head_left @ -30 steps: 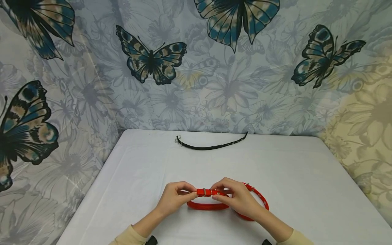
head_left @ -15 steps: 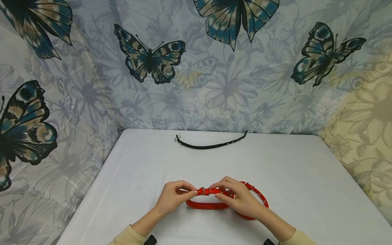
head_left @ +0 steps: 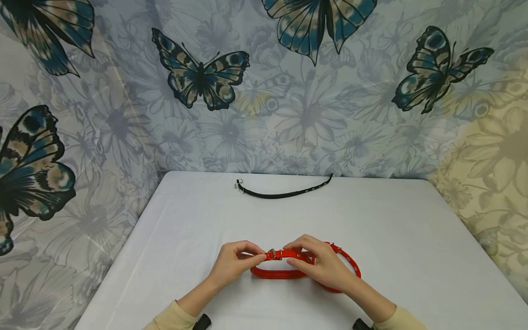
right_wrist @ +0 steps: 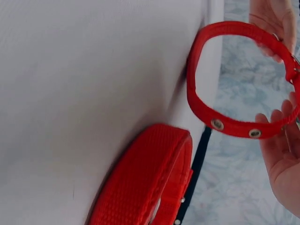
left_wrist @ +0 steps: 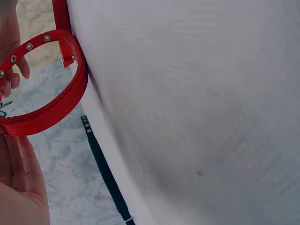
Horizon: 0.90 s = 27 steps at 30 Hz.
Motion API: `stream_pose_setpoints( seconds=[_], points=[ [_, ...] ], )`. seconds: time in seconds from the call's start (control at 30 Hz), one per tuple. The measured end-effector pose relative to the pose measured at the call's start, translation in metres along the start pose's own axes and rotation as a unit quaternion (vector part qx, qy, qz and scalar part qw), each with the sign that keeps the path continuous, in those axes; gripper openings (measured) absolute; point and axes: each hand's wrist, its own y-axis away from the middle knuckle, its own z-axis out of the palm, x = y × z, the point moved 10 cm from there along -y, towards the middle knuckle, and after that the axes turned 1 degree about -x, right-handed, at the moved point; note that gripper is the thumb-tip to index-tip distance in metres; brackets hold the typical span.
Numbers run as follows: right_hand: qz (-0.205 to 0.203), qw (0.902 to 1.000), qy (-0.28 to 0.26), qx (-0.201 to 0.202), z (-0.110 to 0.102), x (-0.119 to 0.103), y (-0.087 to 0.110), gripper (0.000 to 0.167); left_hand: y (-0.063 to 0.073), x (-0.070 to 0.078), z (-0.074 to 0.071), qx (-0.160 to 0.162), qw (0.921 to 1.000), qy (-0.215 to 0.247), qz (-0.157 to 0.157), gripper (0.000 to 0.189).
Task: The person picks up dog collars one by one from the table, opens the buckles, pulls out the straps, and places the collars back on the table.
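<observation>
A red collar (head_left: 278, 274), closed into a loop, stands on its edge in front of me in the head view. My left hand (head_left: 235, 261) pinches it between thumb and fingers just left of its metal buckle (head_left: 272, 253). My right hand (head_left: 319, 261) pinches the strap on the other side. Metal-ringed holes dot the held collar (right_wrist: 193, 79) in the right wrist view. Partly hidden behind my right hand is a second red collar (head_left: 350, 262), also looped; its broad ribbed band (right_wrist: 140, 183) shows close up in the right wrist view.
A black collar (head_left: 276, 196) with a metal buckle end lies stretched in a shallow curve near the far edge of the white-covered table (head_left: 173, 220). Behind it hangs a butterfly-patterned cloth (head_left: 309, 119). Dark objects (head_left: 202, 322) poke in beside both wrists.
The buckle has shifted slightly left, up to my left fingertips, and more strap shows between it and my right hand. The black collar and the second red collar stay put.
</observation>
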Motion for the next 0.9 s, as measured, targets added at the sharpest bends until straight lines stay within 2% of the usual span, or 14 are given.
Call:
stream_pose_setpoints(
  seconds=[0.2, 0.3, 0.53, 0.73, 0.9],
  points=[
    [-0.007, 0.9997, -0.011, 0.020, 0.002, -0.005, -0.003, 0.018, 0.000, 0.005, 0.000, 0.002, 0.9997, -0.022, 0.005, 0.005],
    [-0.015, 0.9997, -0.006, 0.019, 0.003, -0.007, -0.003, 0.019, 0.001, 0.010, 0.000, 0.002, 0.9991, -0.037, 0.020, 0.008],
    [-0.018, 0.9994, 0.024, 0.018, 0.006, -0.009, 0.000, 0.024, -0.004, -0.011, 0.001, -0.009, 0.9943, -0.079, 0.071, 0.026],
    [-0.033, 0.9993, 0.015, 0.010, 0.007, -0.009, 0.001, 0.026, -0.003, -0.005, 0.002, -0.008, 0.9880, -0.101, 0.117, 0.022],
    [-0.022, 0.9995, 0.022, 0.008, 0.006, -0.006, 0.003, 0.025, -0.003, -0.005, 0.001, -0.006, 0.9879, -0.101, 0.118, 0.019]
  ],
)
